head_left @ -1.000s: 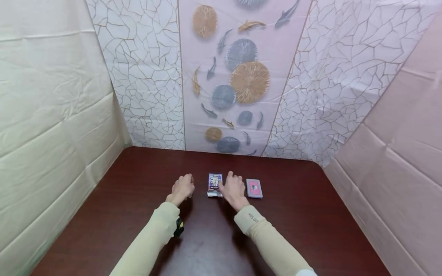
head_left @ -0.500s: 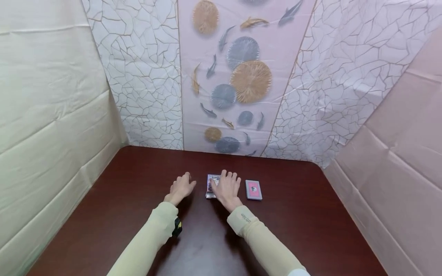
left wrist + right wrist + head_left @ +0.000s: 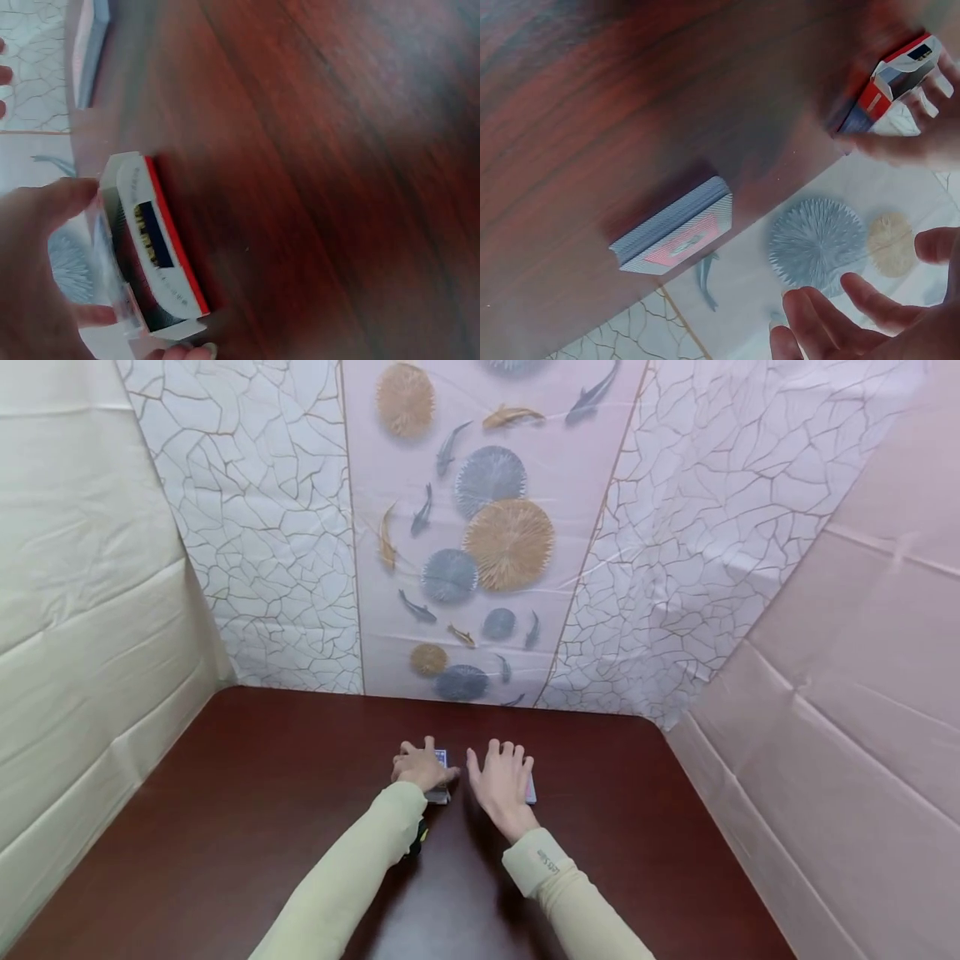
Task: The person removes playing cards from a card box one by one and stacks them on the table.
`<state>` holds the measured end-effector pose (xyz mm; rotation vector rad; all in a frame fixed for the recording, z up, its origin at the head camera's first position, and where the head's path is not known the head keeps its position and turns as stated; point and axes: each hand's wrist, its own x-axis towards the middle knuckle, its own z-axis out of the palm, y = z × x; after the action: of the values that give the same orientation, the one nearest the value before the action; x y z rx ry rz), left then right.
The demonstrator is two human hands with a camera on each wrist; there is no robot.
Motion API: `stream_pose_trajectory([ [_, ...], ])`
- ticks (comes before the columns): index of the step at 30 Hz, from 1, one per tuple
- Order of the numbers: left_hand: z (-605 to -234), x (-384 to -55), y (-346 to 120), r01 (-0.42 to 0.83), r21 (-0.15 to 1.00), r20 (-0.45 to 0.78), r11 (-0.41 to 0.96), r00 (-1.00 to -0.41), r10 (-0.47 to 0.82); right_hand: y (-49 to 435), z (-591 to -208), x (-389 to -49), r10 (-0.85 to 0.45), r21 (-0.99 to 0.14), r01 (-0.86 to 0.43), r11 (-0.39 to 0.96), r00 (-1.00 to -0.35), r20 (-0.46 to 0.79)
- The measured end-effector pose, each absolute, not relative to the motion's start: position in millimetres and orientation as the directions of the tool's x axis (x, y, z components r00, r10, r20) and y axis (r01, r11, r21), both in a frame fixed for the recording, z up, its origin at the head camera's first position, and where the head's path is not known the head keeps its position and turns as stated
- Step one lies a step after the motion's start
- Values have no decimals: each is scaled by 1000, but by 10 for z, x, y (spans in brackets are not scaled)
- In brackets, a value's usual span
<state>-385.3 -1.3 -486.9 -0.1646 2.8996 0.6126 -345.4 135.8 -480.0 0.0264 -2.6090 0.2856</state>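
My left hand point(image 3: 420, 767) reaches over a small playing-card box point(image 3: 154, 244), with the thumb at one edge and fingertips at the opposite edge. The box's open end faces me; a white flap with a dark label and red edging shows in the left wrist view, over a dark interior. My right hand point(image 3: 501, 781) hovers with fingers spread, partly covering a deck of cards point(image 3: 531, 791) in the head view. In the right wrist view the squared deck of cards point(image 3: 676, 231), pink and white on top, lies apart from my right fingers point(image 3: 877, 304).
Both things lie on a dark reddish-brown wooden table point(image 3: 262, 827). A patterned cloth backdrop point(image 3: 480, 543) rises behind the far edge. Pale fabric walls point(image 3: 90, 568) stand at left and right. A dark band shows at my left wrist.
My left hand has moved right onto the card box. My right hand has left the box and shifted right to the deck. The head view has turned slightly right.
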Motion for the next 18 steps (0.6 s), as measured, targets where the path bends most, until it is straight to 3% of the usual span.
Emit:
stream_pose_trajectory([
  [9, -4794, -3801, -180, -145, 452, -229, 880, -973, -43, 1256, -4857, -3429, 12, -194, -97, 976, -868, 496],
  [18, -4600, -3841, -393, -239, 657, -412, 715, -908, 75, 1199, -4761, -3407, -30, -239, -166, 957, -874, 486],
])
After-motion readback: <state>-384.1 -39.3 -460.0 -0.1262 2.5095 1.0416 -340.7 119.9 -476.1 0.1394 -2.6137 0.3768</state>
